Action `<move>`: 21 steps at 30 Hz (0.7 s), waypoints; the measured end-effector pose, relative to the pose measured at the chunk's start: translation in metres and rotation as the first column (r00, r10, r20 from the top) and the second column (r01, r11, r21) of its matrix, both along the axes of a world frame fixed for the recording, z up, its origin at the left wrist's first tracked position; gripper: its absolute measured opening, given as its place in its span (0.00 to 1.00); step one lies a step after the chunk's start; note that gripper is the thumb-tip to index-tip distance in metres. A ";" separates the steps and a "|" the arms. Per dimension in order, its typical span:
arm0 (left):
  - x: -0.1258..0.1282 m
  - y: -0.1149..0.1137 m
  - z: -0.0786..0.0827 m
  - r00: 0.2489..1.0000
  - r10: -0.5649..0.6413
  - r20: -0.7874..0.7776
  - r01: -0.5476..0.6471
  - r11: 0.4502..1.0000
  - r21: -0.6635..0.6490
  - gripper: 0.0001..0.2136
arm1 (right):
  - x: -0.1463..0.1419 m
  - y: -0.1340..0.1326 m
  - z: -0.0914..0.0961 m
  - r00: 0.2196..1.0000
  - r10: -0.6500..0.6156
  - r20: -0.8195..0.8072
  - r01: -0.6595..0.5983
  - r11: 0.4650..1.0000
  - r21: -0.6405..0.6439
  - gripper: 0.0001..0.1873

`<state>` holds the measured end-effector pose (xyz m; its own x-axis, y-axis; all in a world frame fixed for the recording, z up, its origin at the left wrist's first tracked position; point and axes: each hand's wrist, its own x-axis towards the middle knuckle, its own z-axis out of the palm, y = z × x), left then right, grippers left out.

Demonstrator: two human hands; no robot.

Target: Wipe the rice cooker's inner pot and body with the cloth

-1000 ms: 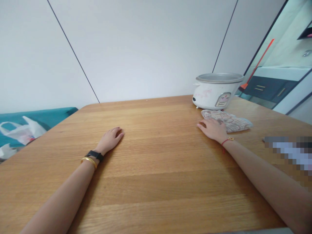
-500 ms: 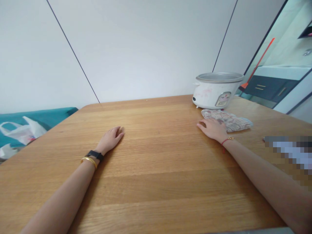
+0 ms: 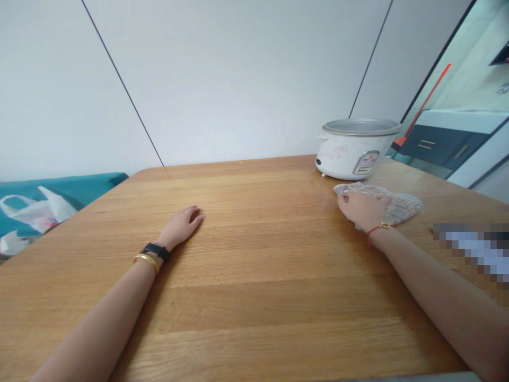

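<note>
On the wooden table (image 3: 254, 276), my left hand (image 3: 182, 225) rests palm down, fingers loosely bent and thumb apart, with nothing in it. Over at the right, my right hand (image 3: 362, 209) lies on a checked, patterned cloth (image 3: 403, 208), its fingers curled over the near left part. The hand hides some of that cloth, and the fingertips are partly out of sight. Just behind the cloth stands a white rice cooker (image 3: 345, 154) without a lid, its grey inside rim showing.
A white wall (image 3: 238, 79) borders the table's far edge. A blurred-out item (image 3: 473, 246) lies on the right side. Past the left edge, a white plastic bag (image 3: 40, 209) sits on a teal surface (image 3: 95, 185). An orange-handled broom (image 3: 427, 101) leans in the doorway at right.
My right hand has moved right onto the cloth and its fingers have curled. The cloth is bunched and shifted slightly right. My left hand has stayed in place.
</note>
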<state>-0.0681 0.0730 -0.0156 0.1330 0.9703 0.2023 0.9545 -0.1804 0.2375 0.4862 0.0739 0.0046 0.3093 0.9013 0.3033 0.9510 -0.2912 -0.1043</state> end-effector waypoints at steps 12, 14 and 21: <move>-0.002 0.002 -0.002 1.000 -0.006 -0.012 0.006 1.000 0.015 0.31 | 0.009 0.004 -0.014 0.988 -0.044 -0.149 0.053 0.997 0.059 0.37; -0.001 0.002 -0.001 1.000 -0.004 -0.012 0.004 1.000 0.012 0.31 | 0.009 0.005 -0.013 0.988 -0.059 -0.144 0.074 0.992 0.099 0.38; 0.001 0.001 0.001 0.999 0.007 -0.034 -0.007 1.000 -0.011 0.34 | 0.015 0.007 -0.017 0.993 -0.098 -0.065 0.095 0.994 -0.049 0.33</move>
